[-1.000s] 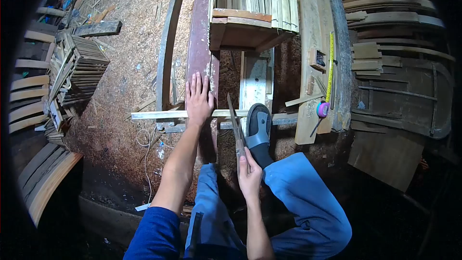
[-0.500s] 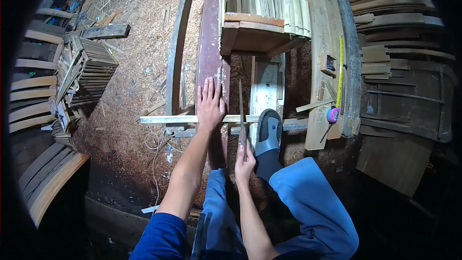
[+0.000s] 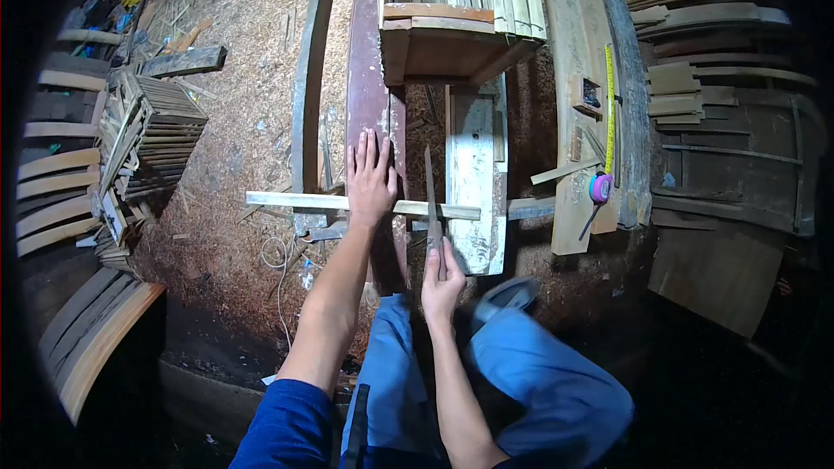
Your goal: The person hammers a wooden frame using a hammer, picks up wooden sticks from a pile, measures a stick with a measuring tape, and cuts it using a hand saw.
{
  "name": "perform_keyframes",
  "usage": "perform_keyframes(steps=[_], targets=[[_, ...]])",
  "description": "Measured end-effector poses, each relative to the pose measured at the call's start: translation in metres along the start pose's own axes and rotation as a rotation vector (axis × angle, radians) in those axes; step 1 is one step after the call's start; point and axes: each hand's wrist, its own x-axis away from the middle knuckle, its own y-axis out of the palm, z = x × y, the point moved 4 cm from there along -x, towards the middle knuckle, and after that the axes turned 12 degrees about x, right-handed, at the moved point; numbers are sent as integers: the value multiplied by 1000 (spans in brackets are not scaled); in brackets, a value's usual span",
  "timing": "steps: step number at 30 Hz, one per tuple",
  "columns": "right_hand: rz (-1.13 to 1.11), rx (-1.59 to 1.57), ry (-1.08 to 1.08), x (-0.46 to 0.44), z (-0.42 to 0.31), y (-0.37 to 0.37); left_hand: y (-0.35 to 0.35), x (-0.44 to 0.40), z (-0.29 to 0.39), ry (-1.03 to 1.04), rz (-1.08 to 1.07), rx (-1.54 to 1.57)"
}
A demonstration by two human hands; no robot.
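Note:
My left hand (image 3: 371,186) lies flat, fingers stretched, on a maroon plank (image 3: 365,91), pressing over a thin wooden strip (image 3: 304,201). The strip runs crosswise over the plank and reaches a white-stained board (image 3: 476,156) on the right. In my right hand (image 3: 443,282) is a handsaw (image 3: 431,195), gripped by its handle and seen almost edge-on. Its blade points away from me and crosses the strip between the plank and the white board; whether the teeth touch the wood I cannot tell. My sandalled foot (image 3: 508,297), blurred, is off the board to its lower right.
A wooden box (image 3: 452,52) full of slats stands just ahead. To the right, a pink tape measure (image 3: 600,188) with its yellow tape pulled out rests on a plank (image 3: 573,230). Stacked slats (image 3: 161,135) and curved pieces (image 3: 56,174) lie left; wood shavings cover the floor.
My right foot has come off the strip and white board, moving back toward me, so the strip's right end now shows. Both hands keep their hold; the view has shifted slightly.

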Motion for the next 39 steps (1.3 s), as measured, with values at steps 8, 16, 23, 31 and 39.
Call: perform_keyframes(steps=[8,16,23,31,39], targets=[[-41,81,-165,-26,10,3,6,3,4,-46,107,-24],[-126,37,-199,-37,18,0,19,-9,9,-246,195,-153],[-80,108,-217,-18,-7,-24,18,-11,8,-203,162,-148],[-139,19,-87,-17,-13,-11,20,-4,11,-117,27,-138],[-146,6,-81,-24,-14,-10,18,-1,12,-137,6,-122]])
